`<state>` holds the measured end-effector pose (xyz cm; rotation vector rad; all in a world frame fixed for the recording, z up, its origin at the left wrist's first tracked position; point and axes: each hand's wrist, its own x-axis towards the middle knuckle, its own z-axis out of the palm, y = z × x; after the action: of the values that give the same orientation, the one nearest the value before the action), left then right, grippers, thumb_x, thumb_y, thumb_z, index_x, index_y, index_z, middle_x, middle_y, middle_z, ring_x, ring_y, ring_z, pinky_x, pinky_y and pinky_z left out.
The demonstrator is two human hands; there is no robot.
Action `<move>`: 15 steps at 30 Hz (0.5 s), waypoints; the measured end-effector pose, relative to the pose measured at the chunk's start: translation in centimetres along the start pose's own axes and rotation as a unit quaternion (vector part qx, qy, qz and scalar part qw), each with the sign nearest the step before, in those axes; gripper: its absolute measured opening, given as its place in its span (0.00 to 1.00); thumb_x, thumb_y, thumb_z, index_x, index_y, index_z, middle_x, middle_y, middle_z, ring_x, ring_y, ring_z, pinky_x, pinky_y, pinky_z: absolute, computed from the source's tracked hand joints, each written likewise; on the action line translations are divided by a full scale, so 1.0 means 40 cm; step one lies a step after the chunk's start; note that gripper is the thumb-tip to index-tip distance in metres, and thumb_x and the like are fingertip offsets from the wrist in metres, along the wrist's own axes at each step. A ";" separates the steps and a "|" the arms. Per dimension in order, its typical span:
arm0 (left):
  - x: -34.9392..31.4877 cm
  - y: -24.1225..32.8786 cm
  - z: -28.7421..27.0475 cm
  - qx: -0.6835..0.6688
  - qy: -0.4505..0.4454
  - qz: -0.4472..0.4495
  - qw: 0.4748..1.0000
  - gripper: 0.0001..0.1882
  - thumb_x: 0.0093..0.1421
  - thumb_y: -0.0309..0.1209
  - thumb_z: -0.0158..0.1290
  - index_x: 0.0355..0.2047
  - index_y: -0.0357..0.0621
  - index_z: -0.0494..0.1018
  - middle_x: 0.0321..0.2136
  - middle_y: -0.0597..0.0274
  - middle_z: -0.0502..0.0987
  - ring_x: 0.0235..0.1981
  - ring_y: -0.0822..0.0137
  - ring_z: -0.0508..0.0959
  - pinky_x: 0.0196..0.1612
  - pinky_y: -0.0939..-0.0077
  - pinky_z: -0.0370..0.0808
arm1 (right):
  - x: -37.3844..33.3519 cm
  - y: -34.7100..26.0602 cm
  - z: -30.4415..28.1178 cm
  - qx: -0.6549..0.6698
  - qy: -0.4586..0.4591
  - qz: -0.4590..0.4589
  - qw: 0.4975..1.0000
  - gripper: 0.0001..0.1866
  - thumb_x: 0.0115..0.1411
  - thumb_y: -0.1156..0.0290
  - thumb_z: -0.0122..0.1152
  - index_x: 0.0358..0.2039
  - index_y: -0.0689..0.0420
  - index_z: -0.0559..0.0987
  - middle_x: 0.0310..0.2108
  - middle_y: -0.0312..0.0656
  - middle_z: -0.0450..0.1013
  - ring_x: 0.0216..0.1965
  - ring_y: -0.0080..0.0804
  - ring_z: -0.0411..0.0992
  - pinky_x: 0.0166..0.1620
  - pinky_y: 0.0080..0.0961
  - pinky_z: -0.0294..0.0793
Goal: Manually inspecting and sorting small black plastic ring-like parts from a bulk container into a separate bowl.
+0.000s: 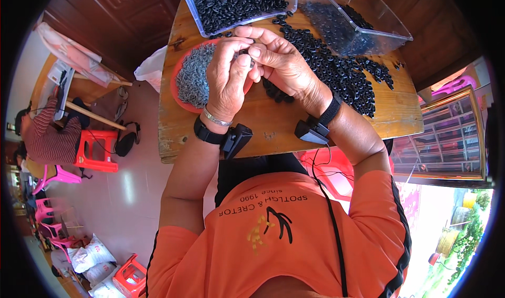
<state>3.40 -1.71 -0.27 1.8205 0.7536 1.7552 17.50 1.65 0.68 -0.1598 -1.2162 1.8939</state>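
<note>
My left hand [226,80] and my right hand [289,67] meet above the wooden table [247,132], fingertips together. Both are closed in a pinch around a small black ring-shaped piece [244,51], mostly hidden by the fingers. Under and beside my left hand lies a round red dish [177,92] heaped with small grey pieces [194,77]. To the right of my right hand, many loose black oval rings [342,74] spread over the tabletop. Some of them also lie below the fingers, partly covered by my right hand.
A clear plastic bin [199,23] full of black rings stands at the far edge. Right of it, another clear box [386,35] sits tilted, with rings inside. A white bag [150,69] hangs by the table's left side. At left, a person [47,135] sits on a red stool [98,153].
</note>
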 end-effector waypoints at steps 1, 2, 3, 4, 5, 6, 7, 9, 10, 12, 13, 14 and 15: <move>-0.002 -0.002 -0.001 0.000 0.000 0.000 1.000 0.11 0.64 0.33 0.44 0.38 0.36 0.68 0.34 0.62 0.71 0.24 0.76 0.69 0.31 0.81 0.69 | 0.001 -0.001 0.002 0.000 0.012 -0.006 1.000 0.22 0.62 0.72 0.54 0.56 0.60 0.66 0.40 0.37 0.72 0.32 0.20 0.71 0.33 0.17 0.75; -0.004 -0.003 0.000 -0.027 -0.007 -0.019 0.999 0.11 0.64 0.33 0.44 0.38 0.36 0.68 0.34 0.62 0.71 0.24 0.76 0.70 0.30 0.81 0.70 | 0.001 -0.002 0.000 -0.001 0.013 -0.006 1.000 0.22 0.62 0.72 0.54 0.56 0.60 0.66 0.40 0.37 0.72 0.32 0.20 0.71 0.33 0.17 0.75; -0.006 -0.004 0.000 -0.054 -0.015 -0.038 0.998 0.11 0.64 0.33 0.43 0.38 0.36 0.67 0.34 0.63 0.70 0.24 0.77 0.70 0.30 0.81 0.70 | 0.001 -0.001 -0.003 -0.010 0.006 -0.005 1.000 0.22 0.62 0.71 0.54 0.56 0.60 0.66 0.40 0.37 0.72 0.33 0.19 0.71 0.33 0.17 0.75; -0.006 -0.002 0.000 -0.055 -0.016 -0.038 0.998 0.11 0.64 0.33 0.43 0.38 0.36 0.67 0.34 0.63 0.70 0.24 0.77 0.70 0.30 0.81 0.70 | 0.000 -0.001 -0.005 -0.019 -0.001 -0.003 1.000 0.22 0.62 0.71 0.54 0.56 0.60 0.66 0.41 0.37 0.71 0.34 0.19 0.71 0.32 0.17 0.75; -0.006 0.001 -0.001 -0.074 -0.011 -0.039 0.996 0.11 0.64 0.32 0.43 0.38 0.36 0.67 0.34 0.63 0.70 0.24 0.77 0.70 0.29 0.81 0.70 | 0.000 0.000 -0.004 -0.019 -0.001 -0.003 1.000 0.22 0.62 0.71 0.54 0.56 0.60 0.66 0.41 0.37 0.71 0.34 0.19 0.71 0.32 0.17 0.75; -0.005 0.004 -0.001 -0.093 -0.007 -0.040 0.995 0.10 0.64 0.32 0.43 0.38 0.36 0.67 0.34 0.63 0.70 0.24 0.77 0.70 0.29 0.81 0.71 | 0.000 0.000 -0.001 -0.038 0.006 -0.001 0.999 0.22 0.62 0.71 0.54 0.56 0.60 0.66 0.40 0.37 0.72 0.33 0.19 0.71 0.32 0.16 0.75; -0.002 0.009 -0.001 -0.093 -0.007 -0.040 0.995 0.10 0.64 0.32 0.43 0.38 0.36 0.67 0.34 0.63 0.70 0.24 0.77 0.70 0.29 0.81 0.71 | -0.001 0.001 0.000 -0.058 0.013 0.001 0.998 0.22 0.62 0.71 0.54 0.56 0.60 0.65 0.40 0.37 0.72 0.32 0.19 0.71 0.32 0.16 0.75; 0.005 0.020 0.001 -0.069 -0.019 -0.014 0.997 0.10 0.65 0.32 0.43 0.37 0.36 0.67 0.33 0.63 0.70 0.23 0.77 0.69 0.27 0.82 0.70 | -0.001 0.001 -0.006 -0.056 0.004 0.002 0.998 0.22 0.62 0.71 0.54 0.57 0.60 0.65 0.39 0.37 0.72 0.31 0.19 0.72 0.32 0.16 0.75; 0.004 0.020 0.001 -0.070 -0.019 -0.014 0.997 0.10 0.65 0.32 0.43 0.37 0.36 0.67 0.33 0.63 0.70 0.23 0.77 0.69 0.27 0.82 0.70 | -0.001 0.000 -0.009 -0.053 -0.005 0.002 0.999 0.22 0.62 0.71 0.54 0.57 0.60 0.65 0.38 0.36 0.73 0.30 0.20 0.72 0.33 0.16 0.75; -0.001 0.017 -0.003 -0.045 0.005 -0.024 0.999 0.10 0.65 0.32 0.43 0.36 0.37 0.67 0.31 0.63 0.70 0.24 0.76 0.69 0.29 0.81 0.70 | -0.003 -0.006 0.007 -0.068 0.007 0.008 0.998 0.22 0.62 0.72 0.54 0.56 0.60 0.65 0.37 0.36 0.73 0.30 0.20 0.72 0.33 0.17 0.75; 0.000 0.005 -0.005 -0.045 0.004 -0.024 0.999 0.10 0.65 0.32 0.43 0.36 0.37 0.67 0.31 0.63 0.70 0.24 0.76 0.69 0.29 0.81 0.70 | -0.003 -0.007 0.013 -0.083 0.019 0.014 0.996 0.22 0.62 0.73 0.53 0.56 0.60 0.66 0.36 0.36 0.73 0.29 0.20 0.72 0.33 0.17 0.75; 0.004 -0.010 -0.008 -0.005 0.016 -0.001 1.000 0.10 0.65 0.32 0.43 0.35 0.38 0.68 0.30 0.63 0.70 0.25 0.75 0.69 0.30 0.80 0.70 | -0.004 -0.006 0.014 -0.083 0.019 0.013 0.996 0.22 0.62 0.73 0.53 0.56 0.60 0.66 0.36 0.36 0.73 0.29 0.20 0.72 0.33 0.17 0.75; 0.006 -0.020 -0.011 0.035 0.029 0.022 0.999 0.10 0.65 0.32 0.43 0.34 0.38 0.68 0.29 0.63 0.70 0.26 0.74 0.69 0.31 0.79 0.69 | -0.004 -0.005 0.014 -0.104 0.025 0.011 0.994 0.21 0.62 0.74 0.53 0.56 0.60 0.66 0.36 0.36 0.73 0.29 0.20 0.72 0.33 0.17 0.75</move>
<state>2.92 -0.98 -0.64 1.8522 0.8136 1.8370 17.43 1.18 1.06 -0.3311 -1.3814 1.7697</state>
